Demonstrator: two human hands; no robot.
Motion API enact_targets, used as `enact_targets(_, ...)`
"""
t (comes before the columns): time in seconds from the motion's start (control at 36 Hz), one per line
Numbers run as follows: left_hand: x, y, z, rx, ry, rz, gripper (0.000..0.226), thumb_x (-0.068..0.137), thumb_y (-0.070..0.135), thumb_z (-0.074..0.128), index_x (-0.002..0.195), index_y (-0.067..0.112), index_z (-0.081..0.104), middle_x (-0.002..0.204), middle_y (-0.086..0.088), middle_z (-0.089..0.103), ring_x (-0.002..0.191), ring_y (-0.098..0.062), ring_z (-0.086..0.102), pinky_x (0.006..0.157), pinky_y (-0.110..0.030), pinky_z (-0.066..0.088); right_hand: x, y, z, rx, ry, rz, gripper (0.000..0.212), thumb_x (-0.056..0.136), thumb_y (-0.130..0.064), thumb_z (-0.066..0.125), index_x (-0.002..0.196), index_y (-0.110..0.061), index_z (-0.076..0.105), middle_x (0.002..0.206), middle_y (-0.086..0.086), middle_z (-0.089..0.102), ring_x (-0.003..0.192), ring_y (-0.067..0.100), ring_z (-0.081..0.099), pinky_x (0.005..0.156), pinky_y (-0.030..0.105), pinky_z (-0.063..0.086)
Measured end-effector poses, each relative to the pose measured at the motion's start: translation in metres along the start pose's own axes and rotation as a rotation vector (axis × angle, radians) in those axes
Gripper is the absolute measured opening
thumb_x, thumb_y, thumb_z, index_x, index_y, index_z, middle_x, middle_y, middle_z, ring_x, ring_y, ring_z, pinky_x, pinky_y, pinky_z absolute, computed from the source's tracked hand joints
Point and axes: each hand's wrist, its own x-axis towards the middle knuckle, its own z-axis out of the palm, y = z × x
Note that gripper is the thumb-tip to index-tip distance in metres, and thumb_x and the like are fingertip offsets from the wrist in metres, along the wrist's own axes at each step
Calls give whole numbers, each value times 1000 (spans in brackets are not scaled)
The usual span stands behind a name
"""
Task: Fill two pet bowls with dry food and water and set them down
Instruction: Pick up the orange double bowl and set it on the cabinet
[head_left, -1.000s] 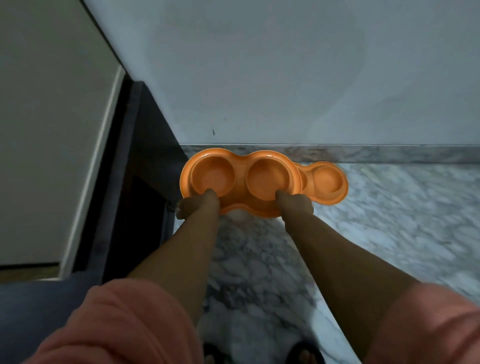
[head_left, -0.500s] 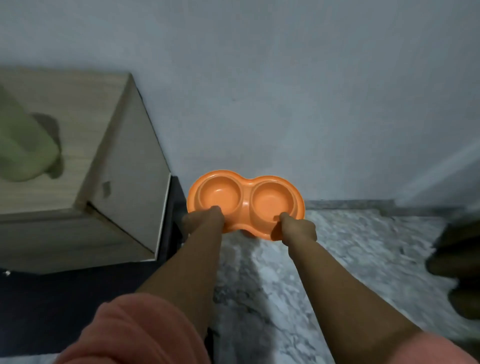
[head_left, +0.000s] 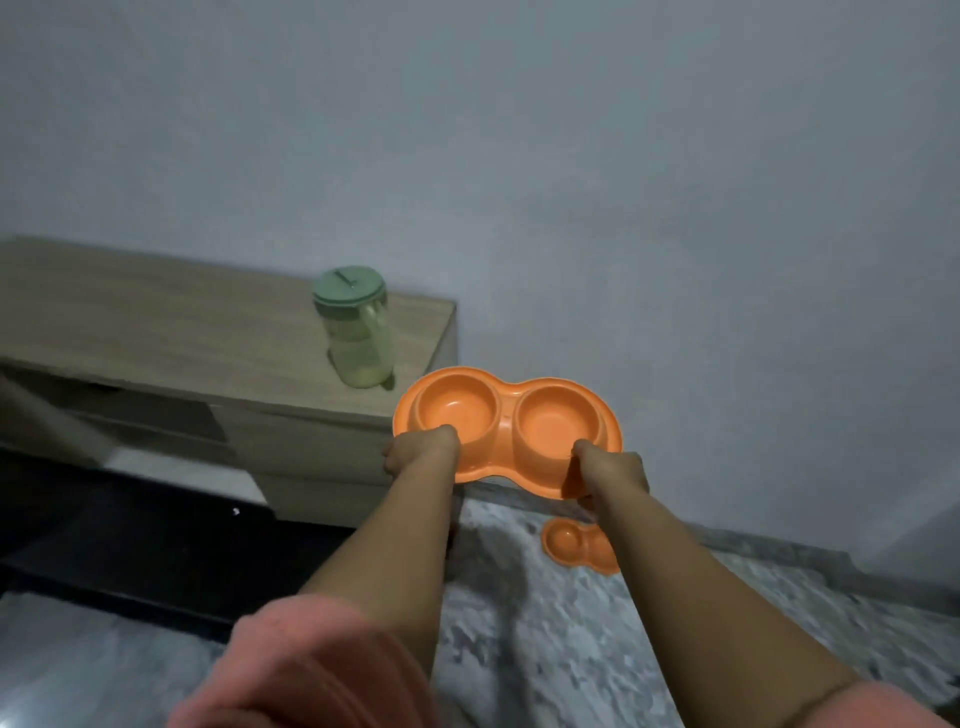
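Note:
An orange double pet bowl (head_left: 506, 421) with two empty round wells is held up in the air in front of the grey wall. My left hand (head_left: 421, 451) grips its near left rim and my right hand (head_left: 610, 474) grips its near right rim. A second orange double bowl (head_left: 569, 545) lies on the marble floor below, partly hidden behind my right forearm. A clear jug (head_left: 358, 332) with a green lid and a handle stands on the wooden cabinet, just left of the held bowl.
The wooden cabinet (head_left: 182, 332) stands against the wall at the left, with drawers on its front. A dark low surface (head_left: 130, 535) lies below it. Grey marble floor (head_left: 571, 649) and a stone skirting run along the wall at the right.
The held bowl has risen from near the floor to about cabinet-top height. The view has swung up and left, bringing the jug and cabinet top into sight; the other bowl stays on the floor.

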Motion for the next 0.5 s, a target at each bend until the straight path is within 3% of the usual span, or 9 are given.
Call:
enact_targets(0.11, 4, 3, -62, 1, 43, 8, 55, 78, 20, 62, 128, -1, 50, 124, -18, 58, 103, -35, 63, 80, -35, 52, -46, -12, 32, 6, -64, -40, 64, 73, -34, 64, 128, -7, 46, 120, 22, 56, 97, 40, 61, 84, 49, 56)
enact_targets(0.19, 16, 4, -110, -6, 71, 1, 57, 78, 20, 62, 129, -1, 50, 125, -18, 59, 105, -35, 63, 84, -35, 54, -78, -20, 65, 0, -100, -51, 64, 77, -32, 65, 131, -7, 42, 125, 21, 52, 101, 40, 59, 86, 49, 55)
enact_targets(0.33, 44, 11, -197, -5, 138, 22, 54, 81, 20, 63, 129, 0, 50, 123, -18, 60, 102, -33, 63, 70, -35, 46, -135, -33, 137, 0, -166, -76, 63, 79, -31, 65, 133, -9, 40, 125, 20, 52, 102, 38, 59, 85, 47, 56)
enact_targets(0.5, 87, 34, -286, 7, 176, 76, 57, 78, 22, 65, 130, 4, 49, 126, -18, 58, 108, -34, 62, 82, -37, 51, -187, -46, 219, 41, -186, -71, 65, 78, -34, 65, 133, -10, 40, 122, 17, 54, 101, 37, 59, 86, 48, 55)
